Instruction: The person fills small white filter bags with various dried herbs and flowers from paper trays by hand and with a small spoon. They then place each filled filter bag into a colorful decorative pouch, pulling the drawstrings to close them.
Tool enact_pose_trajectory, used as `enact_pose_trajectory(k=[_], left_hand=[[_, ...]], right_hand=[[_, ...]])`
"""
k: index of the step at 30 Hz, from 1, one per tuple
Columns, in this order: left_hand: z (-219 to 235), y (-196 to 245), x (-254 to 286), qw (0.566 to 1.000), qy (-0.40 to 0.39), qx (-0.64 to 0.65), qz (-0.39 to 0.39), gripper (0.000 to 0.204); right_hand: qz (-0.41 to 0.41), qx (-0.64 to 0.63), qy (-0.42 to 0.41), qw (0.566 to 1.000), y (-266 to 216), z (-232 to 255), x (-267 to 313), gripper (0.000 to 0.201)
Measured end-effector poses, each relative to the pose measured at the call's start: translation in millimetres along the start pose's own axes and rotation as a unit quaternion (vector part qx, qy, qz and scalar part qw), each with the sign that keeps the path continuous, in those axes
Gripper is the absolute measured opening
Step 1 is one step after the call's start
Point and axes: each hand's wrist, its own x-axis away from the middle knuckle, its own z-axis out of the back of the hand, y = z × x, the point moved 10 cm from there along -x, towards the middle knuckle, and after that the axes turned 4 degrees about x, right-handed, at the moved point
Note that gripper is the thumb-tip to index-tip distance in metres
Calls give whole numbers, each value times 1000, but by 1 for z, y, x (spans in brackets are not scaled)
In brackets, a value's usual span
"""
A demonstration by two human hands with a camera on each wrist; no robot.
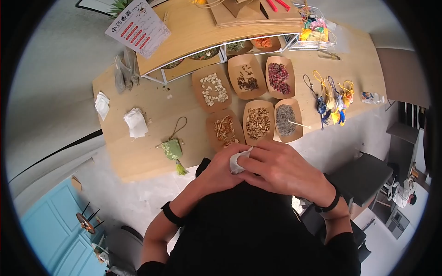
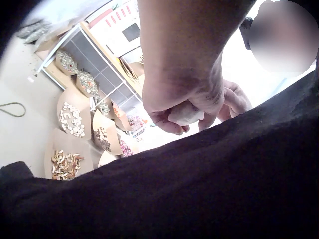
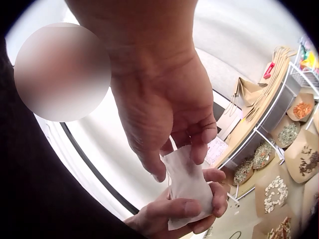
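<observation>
A small white drawstring pouch [image 1: 237, 163] is between my two hands, close in front of my body at the table's near edge. My left hand [image 1: 218, 171] grips its lower part, with the thumb across the front and fingers curled behind in the right wrist view. My right hand [image 1: 282, 168] has its thumb and fingertips around the upper end of the pouch [image 3: 188, 181]; a thin string runs down its side there. What is inside the pouch is hidden. Just beyond my hands stand paper trays of shredded herb [image 1: 224, 130] and chopped herb [image 1: 258, 123].
More paper trays hold white slices [image 1: 214, 89], dark cloves [image 1: 248, 83], rosebuds [image 1: 278, 78] and grey-purple grains with a small stick [image 1: 286, 120]. A green sachet [image 1: 172, 149] and white pouches [image 1: 136, 123] lie left. Tasselled sachets [image 1: 331, 101] lie right. A shelf [image 1: 193, 50] stands behind.
</observation>
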Motion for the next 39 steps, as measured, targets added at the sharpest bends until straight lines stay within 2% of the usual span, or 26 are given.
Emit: enact_pose_trajectory(k=[3,5,6,8,9,11,12,13,15,17,19,20,22,23,25,27,33,36,38,39], left_hand=[[-3,-13,2,997,-26,40,52,48],[2,-16,4,997,-33,-8,74,46],[6,-25,5,996,-34,-9,78,46],[24,-63,11,991,14,-14,136,45],[33,-69,7,990,13,-17,142,45],[57,-110,1,948,38,46,311,32],[68,-129,-7,946,30,50,318,30],[79,-149,-13,944,21,53,324,28],[102,-167,-30,939,1,21,344,28],[118,-173,-56,931,-24,-11,363,28],[134,-173,-82,910,-51,-103,398,30],[141,-171,-98,907,-55,-108,404,30],[154,-169,-118,865,-69,-212,449,29],[155,-165,-130,861,-78,-215,454,29],[161,-165,-138,787,-141,-340,495,29],[161,-168,-140,776,-153,-343,507,29],[157,-156,-141,764,-151,-336,529,26],[151,-148,-135,764,-127,-325,543,31],[149,-145,-136,771,-109,-339,528,41],[156,-164,-129,771,-113,-341,526,41]], right_hand=[[-20,-4,-24,999,10,-1,2,24],[-37,-54,61,996,21,14,5,31],[-38,-58,61,996,28,15,8,31],[-110,-119,119,980,61,26,22,25],[-111,-126,121,978,69,23,29,25],[-274,-175,192,926,121,16,62,20],[-275,-182,191,924,133,6,72,20],[-310,-187,189,913,152,-8,88,20],[-349,-197,189,896,178,-28,114,19],[-401,-206,150,880,196,-52,141,20],[-419,-210,153,870,205,-63,164,20],[-432,-208,156,863,211,-67,173,20],[-449,-223,165,849,217,-69,187,19],[-459,-227,175,841,221,-67,194,19],[-481,-227,162,831,228,-67,204,19],[-489,-237,201,815,236,-63,212,20],[-515,-247,208,794,250,-76,224,21],[-516,-249,209,793,251,-80,221,21],[-518,-247,208,792,251,-83,220,21],[-516,-244,207,794,250,-84,220,21]])
